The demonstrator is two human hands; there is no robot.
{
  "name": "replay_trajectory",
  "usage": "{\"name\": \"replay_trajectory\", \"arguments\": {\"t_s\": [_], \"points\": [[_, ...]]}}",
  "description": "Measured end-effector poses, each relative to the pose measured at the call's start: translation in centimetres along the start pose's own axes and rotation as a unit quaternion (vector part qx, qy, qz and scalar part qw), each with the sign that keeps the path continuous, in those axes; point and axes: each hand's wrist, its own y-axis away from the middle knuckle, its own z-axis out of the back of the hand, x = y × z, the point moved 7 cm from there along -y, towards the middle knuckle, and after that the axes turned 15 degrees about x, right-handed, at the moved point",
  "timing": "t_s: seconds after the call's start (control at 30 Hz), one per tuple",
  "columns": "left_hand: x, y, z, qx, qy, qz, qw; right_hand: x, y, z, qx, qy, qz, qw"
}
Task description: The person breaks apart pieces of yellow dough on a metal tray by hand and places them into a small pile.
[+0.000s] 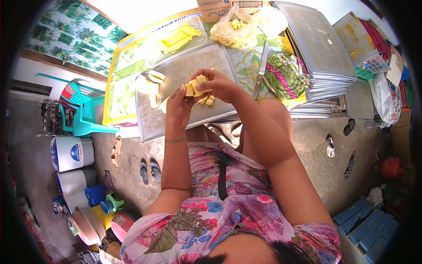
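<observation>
Left hand [179,106], right hand [220,86]: two, bare. Pale-yellow cut blocks [196,86] between them: several, exact count unclear. Right of right hand: one brown-handled steel knife [263,66], one green patterned cloth bundle [281,78]. Floor, left of left hand: two blue-grey slippers [155,170].

Between the left hand [178,104] and right hand [222,85], yellow pieces [196,85] are looking smooth; beneath them, a metal tray [151,121] is showing dull sheen; beyond, a plastic bag [221,33] is gleaming.
</observation>
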Motion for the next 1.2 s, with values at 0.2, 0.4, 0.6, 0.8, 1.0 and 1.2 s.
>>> {"name": "replay_trajectory", "arguments": {"t_s": [0.2,0.4,0.6,0.8,1.0,1.2], "points": [[0.2,0.0,0.8,-0.035,-0.130,0.000,0.991,-0.4,0.0,0.4,-0.039,0.094,-0.016,0.995],[0.5,-0.1,1.3,-0.041,-0.096,0.009,0.995,-0.2,0.1,0.4,-0.024,0.120,0.003,0.992],[0.8,-0.1,1.5,-0.045,-0.006,0.005,0.999,-0.3,-0.2,0.4,-0.032,0.091,-0.012,0.995],[1.3,-0.3,2.0,-0.057,-0.018,-0.010,0.998,-0.5,-0.1,1.6,-0.074,0.132,-0.014,0.988],[2.5,-0.4,3.0,-0.063,0.059,0.020,0.996,0.7,1.8,6.7,-0.265,0.345,-0.030,0.900],[3.2,-0.7,3.8,-0.070,0.086,0.007,0.994,1.7,1.5,5.7,-0.309,0.625,0.000,0.717]]}}
